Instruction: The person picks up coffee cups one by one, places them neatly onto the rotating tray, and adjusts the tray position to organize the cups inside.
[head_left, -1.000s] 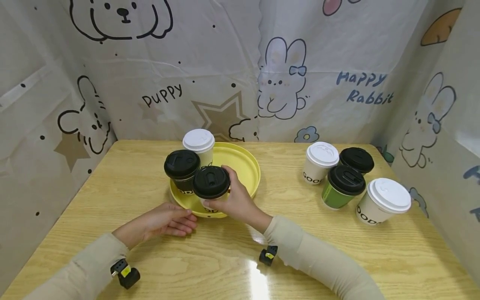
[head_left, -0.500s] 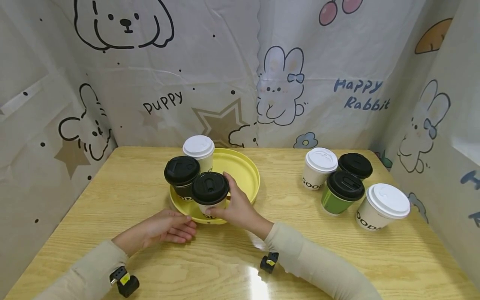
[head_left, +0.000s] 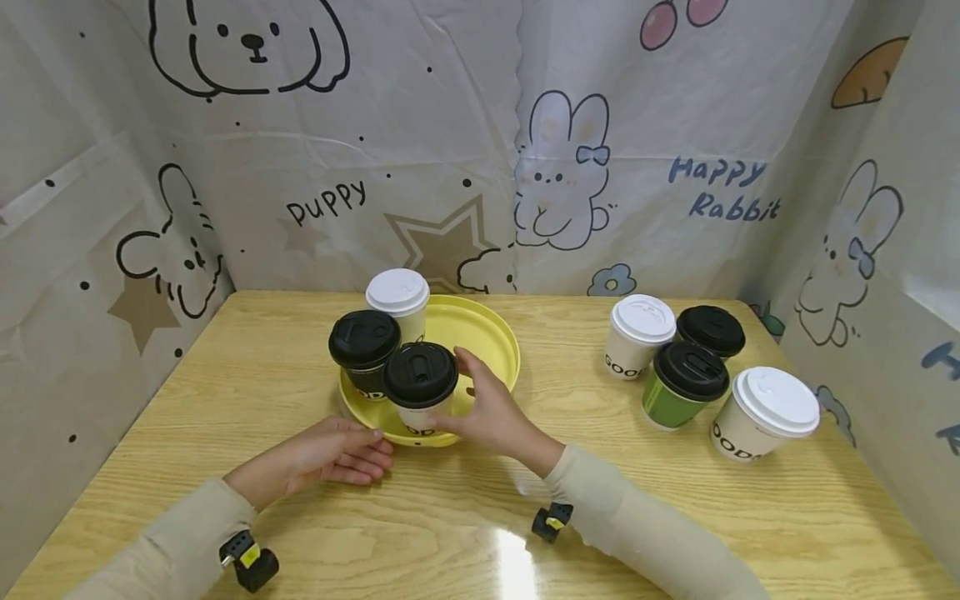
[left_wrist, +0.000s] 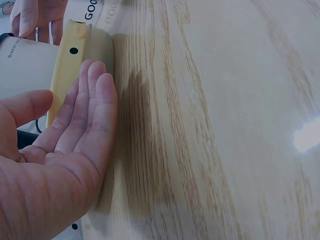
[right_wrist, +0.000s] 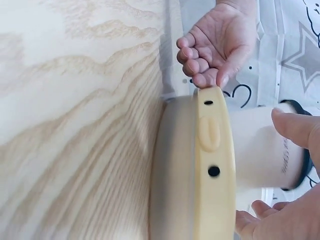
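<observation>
Right hand (head_left: 491, 412), opened out at the four o'clock of the front cup (head_left: 422, 392): thumb low by the cup wall, forefinger high by the lid, a gap showing before the palm. No firm hold is seen; whether a fingertip touches, I cannot tell. The cup, pale with a black lid, stands upright on the yellow tray (head_left: 483, 333) at six o'clock, just inside the rim. Twelve o'clock is the patterned backdrop (head_left: 450, 108).

Left hand (head_left: 333, 454), at the tray's seven o'clock: fingers loosely extended along the outer wall, thumb at the rim, holding no cup.

The step in hand looks to be a release. To do it well, thumb and forefinger should part evenly, then leave level towards four o'clock, lest either catch the lid or drag the base. The left hand best steadies the rim without lifting it.

Farther out on the tray: dark cup (head_left: 365, 354) at nine o'clock, white-lidded cup (head_left: 399, 304) at eleven. Well apart on the wooden table (head_left: 420, 517), at three o'clock, stands a group of four lidded cups, the green cup (head_left: 684, 387) among them.
</observation>
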